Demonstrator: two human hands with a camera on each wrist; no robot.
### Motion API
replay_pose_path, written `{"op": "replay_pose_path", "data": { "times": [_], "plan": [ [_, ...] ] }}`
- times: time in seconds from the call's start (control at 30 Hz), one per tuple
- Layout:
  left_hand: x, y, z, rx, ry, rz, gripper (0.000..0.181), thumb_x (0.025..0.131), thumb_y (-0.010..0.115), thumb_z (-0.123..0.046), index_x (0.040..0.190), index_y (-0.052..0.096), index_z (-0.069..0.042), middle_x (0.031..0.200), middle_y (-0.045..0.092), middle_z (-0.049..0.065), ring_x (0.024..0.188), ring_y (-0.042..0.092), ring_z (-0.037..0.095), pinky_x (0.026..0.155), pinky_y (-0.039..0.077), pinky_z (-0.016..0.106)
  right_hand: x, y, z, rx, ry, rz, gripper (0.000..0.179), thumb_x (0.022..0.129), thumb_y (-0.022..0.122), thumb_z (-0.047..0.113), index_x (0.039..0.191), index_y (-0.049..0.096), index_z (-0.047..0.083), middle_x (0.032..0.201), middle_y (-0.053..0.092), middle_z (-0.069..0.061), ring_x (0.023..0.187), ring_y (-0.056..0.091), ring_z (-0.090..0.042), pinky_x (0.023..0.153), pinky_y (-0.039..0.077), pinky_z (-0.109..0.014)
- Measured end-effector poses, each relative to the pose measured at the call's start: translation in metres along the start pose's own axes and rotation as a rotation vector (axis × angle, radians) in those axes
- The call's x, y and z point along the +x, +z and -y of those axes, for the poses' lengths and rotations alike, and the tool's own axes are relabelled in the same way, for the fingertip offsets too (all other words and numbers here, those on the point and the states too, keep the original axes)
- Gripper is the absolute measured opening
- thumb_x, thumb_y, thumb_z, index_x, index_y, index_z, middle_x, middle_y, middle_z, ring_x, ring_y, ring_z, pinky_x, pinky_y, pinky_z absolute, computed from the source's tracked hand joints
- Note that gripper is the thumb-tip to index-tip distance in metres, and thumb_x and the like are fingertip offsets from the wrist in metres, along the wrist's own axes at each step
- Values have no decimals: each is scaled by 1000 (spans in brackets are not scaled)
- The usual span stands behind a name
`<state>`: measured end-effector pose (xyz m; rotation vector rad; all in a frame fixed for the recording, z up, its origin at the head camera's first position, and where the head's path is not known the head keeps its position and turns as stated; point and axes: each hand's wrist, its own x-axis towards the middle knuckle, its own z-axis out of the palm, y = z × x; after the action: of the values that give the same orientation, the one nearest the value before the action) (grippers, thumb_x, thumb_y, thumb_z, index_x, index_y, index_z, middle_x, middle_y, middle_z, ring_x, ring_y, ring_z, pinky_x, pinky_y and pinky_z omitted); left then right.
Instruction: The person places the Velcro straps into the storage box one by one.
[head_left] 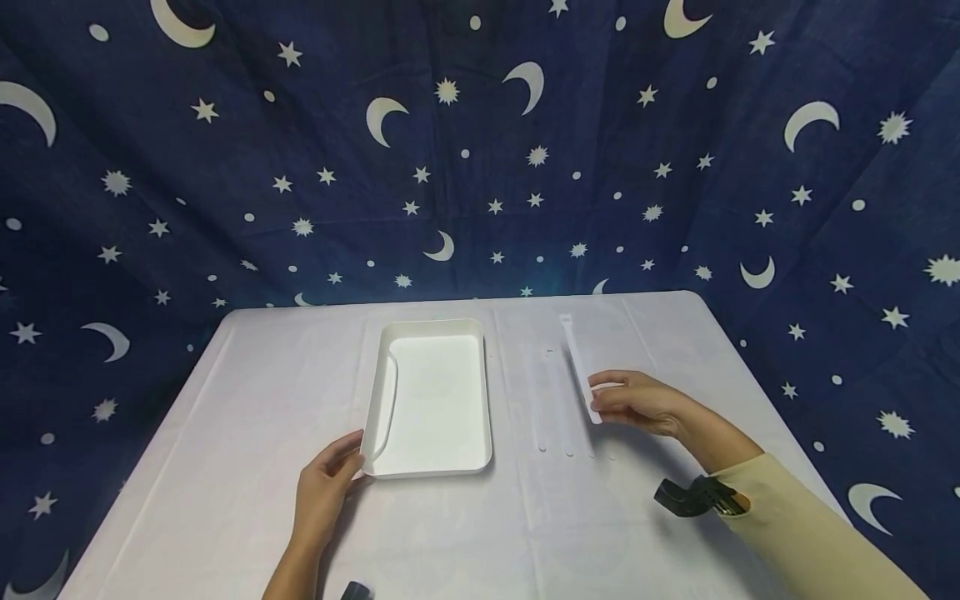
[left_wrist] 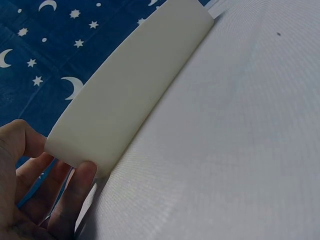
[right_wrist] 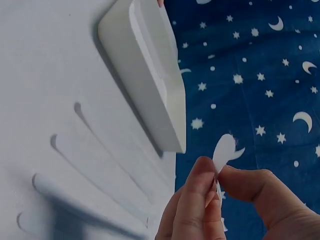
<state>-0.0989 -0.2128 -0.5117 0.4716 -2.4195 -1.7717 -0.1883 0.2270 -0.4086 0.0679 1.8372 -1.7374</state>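
A shallow white rectangular tray [head_left: 442,467] lies on the table, and my left hand [head_left: 327,483] grips its near left corner. In the left wrist view, fingertips [left_wrist: 86,172] press the end of the tray's pale wall [left_wrist: 130,85]. My right hand [head_left: 637,404] pinches a long, thin white strip [head_left: 576,358] by its near, rounded end, raised over the table to the right of the tray. The right wrist view shows that rounded end [right_wrist: 225,148] between thumb and fingers. Another white strip [head_left: 392,392] lies bowed along the tray's left inner wall.
Several similar whitish strips [head_left: 540,408] lie side by side on the white tablecloth [head_left: 225,433], right of the tray. A dark blue curtain [head_left: 480,167] with moons and stars hangs behind the table. A black device [head_left: 690,497] sits at the right sleeve.
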Motion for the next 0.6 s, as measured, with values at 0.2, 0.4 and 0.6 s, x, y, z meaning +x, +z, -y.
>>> {"op": "replay_pose_path", "data": {
  "times": [0.2,0.4,0.6],
  "plan": [
    [-1,1,0,-2,6,-3,38,93,62,-12,130,61,-4,129,64,17,114,65,34,78,63,22,0,10,5,-2,-2,38,59,84,66,-2,133,36,-14,90,65,-2,80,66,-10,76,63,-25],
    [-1,1,0,7,10,-9,37,93,62,-13,129,61,-4,128,65,16,112,66,32,77,63,22,-1,22,10,0,2,70,59,84,66,-3,133,36,-14,81,65,2,76,65,-9,74,63,-24],
    [-1,0,-1,-4,5,-1,38,93,63,-12,130,61,-5,129,64,17,112,66,32,78,63,22,5,30,13,-4,9,91,51,83,64,-4,128,41,-11,79,61,1,75,63,-9,73,61,-22]
  ]
}}
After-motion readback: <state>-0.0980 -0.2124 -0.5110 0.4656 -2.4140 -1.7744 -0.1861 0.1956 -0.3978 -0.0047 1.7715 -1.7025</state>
